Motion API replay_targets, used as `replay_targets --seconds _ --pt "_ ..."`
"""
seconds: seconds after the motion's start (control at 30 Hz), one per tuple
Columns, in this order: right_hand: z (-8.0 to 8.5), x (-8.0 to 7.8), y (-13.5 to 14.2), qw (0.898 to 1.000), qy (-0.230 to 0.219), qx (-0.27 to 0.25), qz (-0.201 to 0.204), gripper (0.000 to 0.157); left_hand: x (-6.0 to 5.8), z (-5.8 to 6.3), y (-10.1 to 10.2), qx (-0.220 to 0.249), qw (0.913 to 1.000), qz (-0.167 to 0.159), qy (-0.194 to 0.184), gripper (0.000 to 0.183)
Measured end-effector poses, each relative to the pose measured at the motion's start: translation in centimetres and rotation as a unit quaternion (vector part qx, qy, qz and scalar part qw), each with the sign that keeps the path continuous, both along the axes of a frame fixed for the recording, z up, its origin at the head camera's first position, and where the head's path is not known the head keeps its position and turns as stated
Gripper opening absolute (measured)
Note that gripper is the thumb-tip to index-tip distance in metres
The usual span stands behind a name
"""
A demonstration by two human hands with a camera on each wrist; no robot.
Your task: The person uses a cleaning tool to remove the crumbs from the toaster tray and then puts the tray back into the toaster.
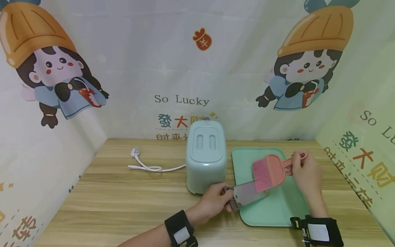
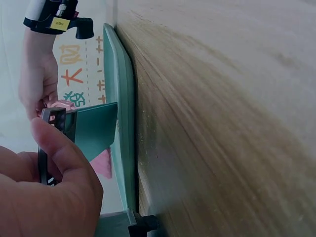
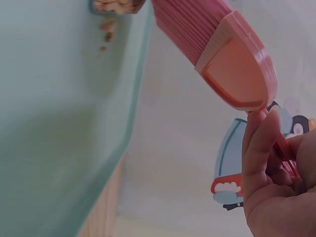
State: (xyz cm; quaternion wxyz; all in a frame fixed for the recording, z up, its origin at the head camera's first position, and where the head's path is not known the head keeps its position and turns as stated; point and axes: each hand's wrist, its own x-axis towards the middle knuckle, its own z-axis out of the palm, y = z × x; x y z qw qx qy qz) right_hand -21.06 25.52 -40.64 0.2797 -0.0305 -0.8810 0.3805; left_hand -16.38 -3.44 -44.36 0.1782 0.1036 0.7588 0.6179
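My left hand [image 1: 215,200] pinches the dark end of a flat metal crumb tray [image 1: 245,196], tilted over the green tray [image 1: 290,209]. With my right hand [image 1: 308,176] I grip the handle of a pink brush [image 1: 275,171]. Its bristles [image 1: 260,173] overlap the crumb tray's far part in the head view; whether they touch it I cannot tell. Crumbs [image 3: 114,6] gather by the crumb tray's low edge, and a few smaller crumbs [image 3: 107,34] are on the green tray. Just behind my left hand stands a pale green toaster [image 1: 206,175], its top covered by a lid.
A white power cord [image 1: 154,168] runs left from the toaster and ends in a plug [image 1: 135,153]. Everything stands on a wooden table [image 1: 123,206]. A printed cloth [image 1: 139,68] hangs at the back and both sides.
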Motion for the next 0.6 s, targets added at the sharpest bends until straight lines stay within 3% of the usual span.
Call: replay_targets --seconds 0.23,0.33,0.5,0.6 --pt "0.2 0.6 0.9 0.999 -0.031 0.032 0.010 0.032 0.0 -0.1 0.0 -0.002 1.0000 0.001 -0.003 0.013" --pt "0.6 0.8 1.5 0.999 -0.036 0.031 -0.005 0.034 0.0 -0.1 0.1 -0.004 1.0000 0.003 0.000 0.013" --pt "1.0 0.6 1.6 0.998 0.016 0.011 -0.062 0.033 0.0 -0.1 0.2 0.000 1.0000 0.007 0.006 0.013" --pt "1.0 0.3 1.1 0.997 0.044 -0.001 -0.060 0.031 0.0 0.1 0.3 0.001 0.9999 0.008 0.010 0.013"
